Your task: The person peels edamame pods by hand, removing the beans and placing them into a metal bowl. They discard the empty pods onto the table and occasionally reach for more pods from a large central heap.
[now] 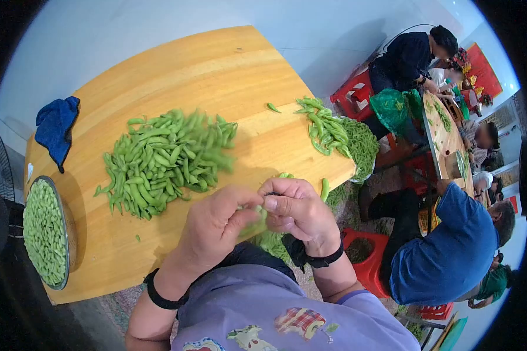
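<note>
My left hand (214,225) and my right hand (298,209) meet above the front edge of the wooden table. Both are closed, thumbs and fingers pinched close together around a green edamame pod (254,222), which is blurred by motion and partly covered by the fingers. A small dark spot shows at my right thumb tip. Beyond my hands lies a large heap of edamame pods (158,158). To the left, a round metal bowl (66,245) is filled with shelled green beans (44,234).
A blue cloth (55,126) lies at the table's far left. Flat green pods (328,128) sit at the right corner, beside a full container of green pods (360,146) lower down. Several people work at another table (445,137) on the right, near red stools (366,257).
</note>
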`<state>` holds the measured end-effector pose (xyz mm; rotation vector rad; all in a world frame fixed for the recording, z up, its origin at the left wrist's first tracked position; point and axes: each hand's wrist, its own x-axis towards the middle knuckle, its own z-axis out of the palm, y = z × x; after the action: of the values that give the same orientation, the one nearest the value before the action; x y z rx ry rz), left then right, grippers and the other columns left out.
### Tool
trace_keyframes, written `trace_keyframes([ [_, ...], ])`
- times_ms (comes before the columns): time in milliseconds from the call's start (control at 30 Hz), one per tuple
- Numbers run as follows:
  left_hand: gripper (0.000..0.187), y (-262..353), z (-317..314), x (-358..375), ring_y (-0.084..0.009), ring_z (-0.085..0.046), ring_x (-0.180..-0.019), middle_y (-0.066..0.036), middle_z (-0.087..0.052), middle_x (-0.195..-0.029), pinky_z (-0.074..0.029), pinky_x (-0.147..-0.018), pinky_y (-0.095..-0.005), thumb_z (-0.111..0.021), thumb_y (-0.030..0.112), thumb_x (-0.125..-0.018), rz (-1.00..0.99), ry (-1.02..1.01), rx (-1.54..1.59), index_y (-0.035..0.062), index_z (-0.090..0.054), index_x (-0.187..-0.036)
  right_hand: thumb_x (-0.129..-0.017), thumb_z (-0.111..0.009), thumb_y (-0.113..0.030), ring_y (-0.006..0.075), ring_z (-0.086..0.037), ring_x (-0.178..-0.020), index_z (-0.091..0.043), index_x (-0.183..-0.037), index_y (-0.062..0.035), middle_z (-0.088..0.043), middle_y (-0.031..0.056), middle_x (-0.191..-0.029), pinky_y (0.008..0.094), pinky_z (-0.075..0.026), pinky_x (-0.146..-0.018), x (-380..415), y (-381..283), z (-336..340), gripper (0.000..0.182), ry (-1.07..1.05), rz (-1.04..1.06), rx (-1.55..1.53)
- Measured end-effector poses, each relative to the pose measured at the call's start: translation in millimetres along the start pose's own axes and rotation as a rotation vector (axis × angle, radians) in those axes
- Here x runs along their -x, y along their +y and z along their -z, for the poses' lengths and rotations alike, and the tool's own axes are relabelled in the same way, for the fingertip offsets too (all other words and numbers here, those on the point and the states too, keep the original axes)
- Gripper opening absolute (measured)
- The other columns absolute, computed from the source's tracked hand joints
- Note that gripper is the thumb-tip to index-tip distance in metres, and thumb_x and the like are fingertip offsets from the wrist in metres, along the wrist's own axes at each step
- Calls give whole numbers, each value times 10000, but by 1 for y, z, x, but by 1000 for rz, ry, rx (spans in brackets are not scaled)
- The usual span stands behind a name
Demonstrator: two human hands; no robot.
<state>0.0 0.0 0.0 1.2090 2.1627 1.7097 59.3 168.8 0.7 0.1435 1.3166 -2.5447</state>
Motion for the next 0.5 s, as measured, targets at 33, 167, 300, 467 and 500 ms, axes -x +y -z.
trace_keyframes([
  [33,163,1,-2,0,-248,-595,-682,-121,-584,-772,-459,-575,-312,-616,75,-783,-15,33,-22,59,-552,-932,-850,-552,-134,49,-341,-454,-543,-876,0,-448,10,-606,173,-260,-409,0,-1,-1,137,26,-44,-92],
  [167,128,5,-13,2,-188,-570,-619,-81,-574,-746,-441,-542,-274,-587,64,-803,11,147,-60,49,-542,-922,-857,-540,-121,41,-337,-445,-537,-856,-5,-452,-3,-607,177,-247,-396,6,-2,-2,116,101,-48,-134],
  [300,97,-3,-12,3,-97,-534,-622,-27,-562,-764,-432,-543,-235,-561,75,-832,569,218,750,48,-541,-923,-851,-552,-119,36,-345,-448,-536,-853,-10,-460,-12,-615,176,-251,-400,3,-1,-4,110,178,83,-39],
  [467,110,4,-1,4,-37,-495,-686,-5,-546,-798,-432,-575,-188,-571,82,-833,668,114,910,44,-548,-933,-850,-563,-127,31,-389,-497,-549,-876,-5,-480,-31,-624,174,-300,-441,3,-2,-11,126,384,197,224],
  [500,110,5,-4,4,-37,-495,-686,-5,-546,-798,-432,-575,-188,-571,82,-833,668,117,908,44,-548,-933,-850,-563,-127,31,-389,-497,-549,-876,-5,-480,-31,-624,174,-300,-441,4,-1,-13,126,382,196,223],
])
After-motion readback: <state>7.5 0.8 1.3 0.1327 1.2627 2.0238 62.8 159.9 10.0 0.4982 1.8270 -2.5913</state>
